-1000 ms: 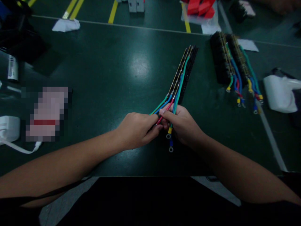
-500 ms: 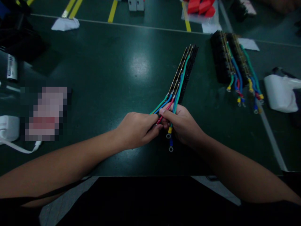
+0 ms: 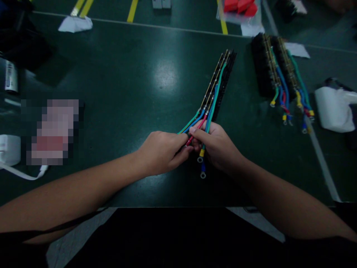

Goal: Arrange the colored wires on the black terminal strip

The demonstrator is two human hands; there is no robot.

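A long black strip with brass-coloured metal bars (image 3: 213,83) lies aslant on the dark green table in front of me. Green, blue and red wires come off its near end. My left hand (image 3: 164,153) is closed round the green and blue wires (image 3: 196,124), and its thumb and finger are at the end of the red wire (image 3: 201,123). Close beside it, my right hand (image 3: 219,145) is closed on wires at the strip's near end. A green wire (image 3: 216,93) passes over that hand to a yellow-sleeved ring terminal (image 3: 200,155); a blue-sleeved ring terminal (image 3: 203,171) hangs below.
Two similar wired black blocks (image 3: 262,69) stand at the right, near a white object (image 3: 333,109). At left lie a blurred-out phone-like item (image 3: 52,130), a white charger (image 3: 10,149) and a small cylinder (image 3: 11,77). Red pieces (image 3: 241,6) sit in a clear bag at the back.
My hands keep the same grip on the wires. The whole view has shifted slightly; the strip and wires look almost unmoved.
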